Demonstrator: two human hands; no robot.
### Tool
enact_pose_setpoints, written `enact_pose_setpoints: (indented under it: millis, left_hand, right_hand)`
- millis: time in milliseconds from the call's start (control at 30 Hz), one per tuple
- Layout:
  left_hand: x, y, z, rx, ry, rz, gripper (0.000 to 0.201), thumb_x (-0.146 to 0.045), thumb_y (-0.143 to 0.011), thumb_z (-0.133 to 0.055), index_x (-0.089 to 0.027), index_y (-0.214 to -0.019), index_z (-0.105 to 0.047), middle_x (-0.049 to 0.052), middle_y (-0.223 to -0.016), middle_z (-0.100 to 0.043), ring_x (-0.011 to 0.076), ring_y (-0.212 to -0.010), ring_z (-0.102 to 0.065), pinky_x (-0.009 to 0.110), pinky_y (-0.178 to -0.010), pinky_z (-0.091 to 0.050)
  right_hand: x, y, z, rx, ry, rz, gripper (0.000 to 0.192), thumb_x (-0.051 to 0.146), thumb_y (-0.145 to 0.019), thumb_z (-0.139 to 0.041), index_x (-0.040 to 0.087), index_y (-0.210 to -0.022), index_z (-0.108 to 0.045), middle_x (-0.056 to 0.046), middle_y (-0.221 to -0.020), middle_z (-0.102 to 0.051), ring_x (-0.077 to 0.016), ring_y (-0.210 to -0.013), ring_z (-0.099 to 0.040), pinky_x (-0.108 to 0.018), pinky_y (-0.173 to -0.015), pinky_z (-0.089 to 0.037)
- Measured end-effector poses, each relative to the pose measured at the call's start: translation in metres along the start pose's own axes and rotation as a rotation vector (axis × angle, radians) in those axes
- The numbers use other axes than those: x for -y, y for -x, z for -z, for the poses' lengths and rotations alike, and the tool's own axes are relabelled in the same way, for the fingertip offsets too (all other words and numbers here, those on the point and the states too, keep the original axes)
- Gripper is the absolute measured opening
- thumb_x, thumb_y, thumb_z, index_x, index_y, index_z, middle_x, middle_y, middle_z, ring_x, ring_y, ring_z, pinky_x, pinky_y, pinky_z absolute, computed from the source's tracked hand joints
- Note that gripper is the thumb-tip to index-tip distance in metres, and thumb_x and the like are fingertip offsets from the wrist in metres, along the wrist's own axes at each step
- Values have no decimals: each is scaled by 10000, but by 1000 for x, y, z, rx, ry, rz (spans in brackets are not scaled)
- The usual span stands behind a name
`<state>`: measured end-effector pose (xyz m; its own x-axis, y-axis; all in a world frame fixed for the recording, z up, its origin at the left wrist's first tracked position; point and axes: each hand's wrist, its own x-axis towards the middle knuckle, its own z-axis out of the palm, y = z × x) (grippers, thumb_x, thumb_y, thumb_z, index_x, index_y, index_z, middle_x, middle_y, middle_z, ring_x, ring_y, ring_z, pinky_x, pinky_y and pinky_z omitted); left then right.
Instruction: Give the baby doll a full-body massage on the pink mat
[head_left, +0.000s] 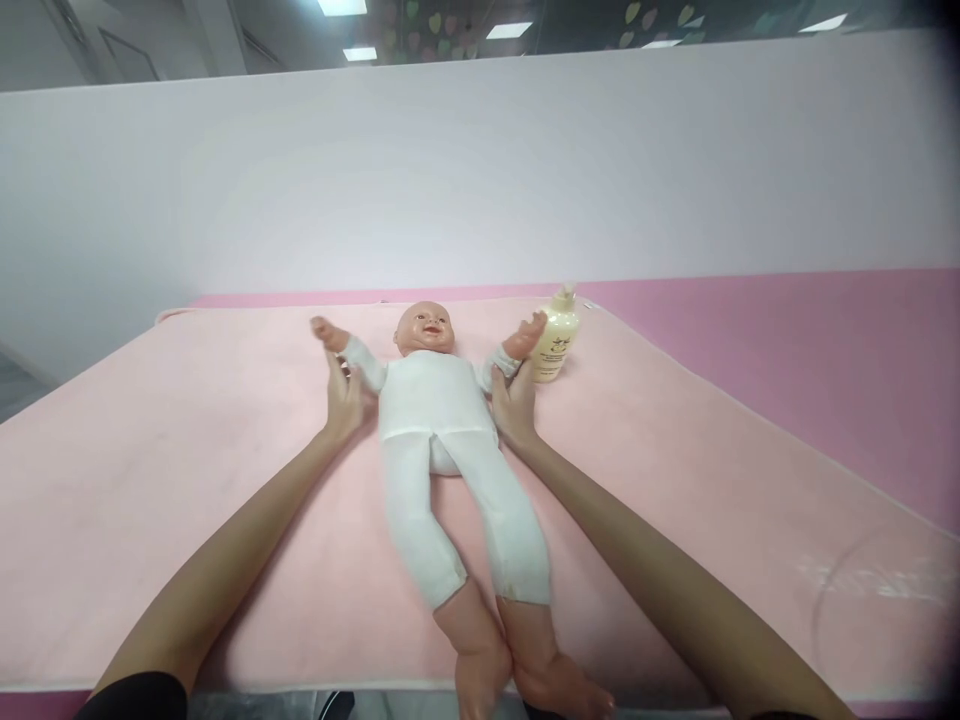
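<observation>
A baby doll [436, 395] with a white cloth body lies on its back, head toward the wall and bare feet past the near edge. My left hand [346, 397] is closed around the doll's arm on the left, close to its wrist. On the other side, my right hand [515, 402] grips the doll's other forearm below its hand. Both doll arms are spread outward and bent up. Just behind the doll's right-side hand stands a pale yellow pump bottle [556, 340], partly covered by that hand.
A pink towel [225, 400] lies under the doll on a darker pink surface [825, 370]. Behind it rises a white wall panel [480, 180]. Something clear and shiny, perhaps plastic [877, 585], lies at the near right.
</observation>
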<state>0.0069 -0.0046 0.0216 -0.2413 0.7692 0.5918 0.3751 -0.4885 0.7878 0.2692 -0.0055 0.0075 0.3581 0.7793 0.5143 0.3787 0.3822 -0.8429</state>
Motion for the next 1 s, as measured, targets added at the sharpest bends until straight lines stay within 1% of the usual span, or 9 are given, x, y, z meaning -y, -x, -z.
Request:
enact_pose_setpoints:
  millis: [100, 167, 333, 467, 567, 700, 833, 900, 1000]
  left_hand:
    - [-3, -8, -15, 151, -173, -126, 688, -490, -916, -366, -191, -1500, -160, 110, -1131, -617, 215, -971, -595, 337, -893, -447]
    - [0, -17, -24, 174, -260, -133, 670, -486, -925, -337, -171, -1497, -188, 104, -1042, -650, 224, -915, -607, 343, -867, -446]
    - [16, -34, -36, 97, -312, -55, 551, -430, -948, -279, -223, -1456, -322, 103, -1101, -661, 251, -928, -623, 349, -827, -446]
    - [25, -39, -37, 192, -384, 76, 476, -414, -946, -271, -225, -1215, -615, 99, -971, -701, 273, -867, -632, 367, -802, -444]
    - [28, -39, -36, 222, -418, 116, 483, -424, -942, -275, -217, -1140, -663, 108, -923, -704, 279, -855, -632, 372, -783, -441]
    - [28, -34, -30, 155, -217, 118, 535, -483, -909, -391, -242, -1383, -452, 82, -988, -690, 237, -876, -632, 348, -791, -449]
    - [22, -21, -18, 185, 231, 236, 915, -483, -768, -641, -237, -1499, -149, 50, -993, -683, 171, -818, -637, 294, -744, -479]
    - [15, -11, -9, 246, 402, 309, 917, -403, -666, -748, -214, -1447, -308, 82, -1107, -665, 187, -916, -638, 303, -790, -490]
    - [3, 2, 6, 323, 414, 330, 562, -244, -538, -808, -139, -1069, -655, 116, -1090, -680, 247, -1023, -619, 351, -883, -482]
  right_hand:
    - [-4, -17, -19, 33, 45, 68, 450, 432, -872, -426, 194, -1253, -408, -118, -1170, -584, -236, -1037, -555, -363, -881, -433]
    - [-10, -29, -29, 31, 99, 36, 460, 452, -868, -422, 187, -1244, -438, -119, -1122, -610, -248, -997, -567, -367, -859, -438]
    - [-26, -53, -43, 205, 287, -67, 402, 474, -852, -443, 168, -1075, -578, -129, -986, -653, -272, -893, -592, -367, -803, -444]
    - [-29, -65, -47, 356, 407, -106, 379, 468, -870, -425, 151, -876, -632, -133, -876, -662, -269, -834, -596, -354, -757, -436]
    - [-28, -66, -46, 377, 375, -168, 371, 471, -861, -452, 147, -847, -633, -132, -885, -664, -270, -859, -599, -366, -786, -435]
    - [-27, -51, -31, 285, -2, -225, 422, 510, -835, -481, 170, -1058, -593, -97, -1037, -655, -242, -949, -599, -370, -841, -458]
    - [-17, -24, -1, 357, -420, -242, 488, 479, -751, -617, 236, -1168, -543, -47, -1170, -619, -207, -1052, -584, -340, -894, -481]
    - [-11, -11, 15, 417, -488, -282, 534, 379, -667, -716, 257, -1162, -560, -37, -1179, -621, -213, -1077, -580, -348, -923, -479]
    - [-8, 2, 34, 484, -435, -275, 448, 341, -651, -732, 250, -1078, -633, -51, -1196, -623, -262, -1120, -566, -411, -937, -477]
